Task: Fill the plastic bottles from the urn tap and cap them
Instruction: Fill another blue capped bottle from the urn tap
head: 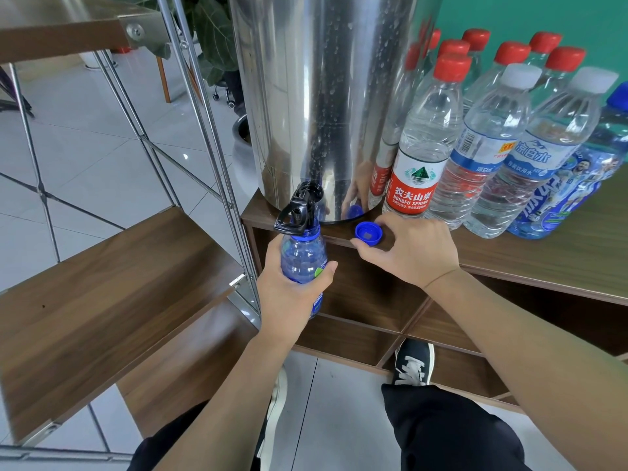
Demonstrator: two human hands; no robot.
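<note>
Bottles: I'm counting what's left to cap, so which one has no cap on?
The blue bottle gripped by the left hand under the tap; its blue cap lies on the shelf by the right hand.

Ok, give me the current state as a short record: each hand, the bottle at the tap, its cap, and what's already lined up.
left hand: grips the blue bottle around its body
blue bottle: upright, mouth under the black tap of the steel urn, uncapped
blue cap: upside down on the wooden counter, at the urn's base
right hand: fingers at the cap; a firm pinch cannot be told
capped bottles: standing right of the urn, red, white and blue caps
</note>
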